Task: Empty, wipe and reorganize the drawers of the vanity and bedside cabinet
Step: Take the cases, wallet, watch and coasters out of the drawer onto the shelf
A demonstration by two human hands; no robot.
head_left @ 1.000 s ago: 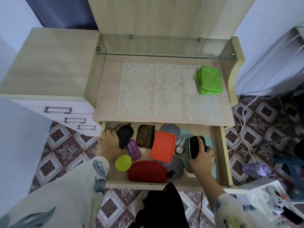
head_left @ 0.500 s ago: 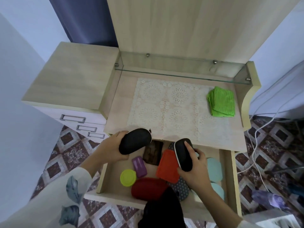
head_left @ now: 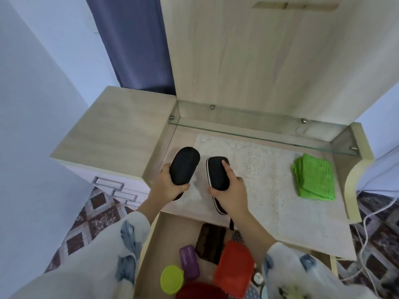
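Over the lace mat (head_left: 259,169) on the vanity top, both hands are arriving with a black case each, where a second ago they were down in the open drawer (head_left: 151,244) closing on those same cases. Left of the mat, the bedside cabinet (head_left: 116,130) is sitting with its drawers shut and its top bare. At the mat's left edge, the left hand (head_left: 170,186) is wrapping around the plain black case (head_left: 183,167), holding it by its near end with the far end pointing toward the back panel; whether it is touching the wood yet I cannot tell. Just beside it, the right hand (head_left: 228,193) is gripping the zipped black case (head_left: 217,175), thumb lying along its top, over the mat itself. At the mat's right end, the folded green cloth (head_left: 313,178) is lying untouched. Nearer than the mat, the drawer is still holding a purple box (head_left: 190,264), a yellow-green lid (head_left: 171,279), a brown wallet (head_left: 210,242), an orange box (head_left: 235,268) and a red pouch (head_left: 194,291). Judging from this, the emptying is only just getting under way, and the wiping is still waiting.
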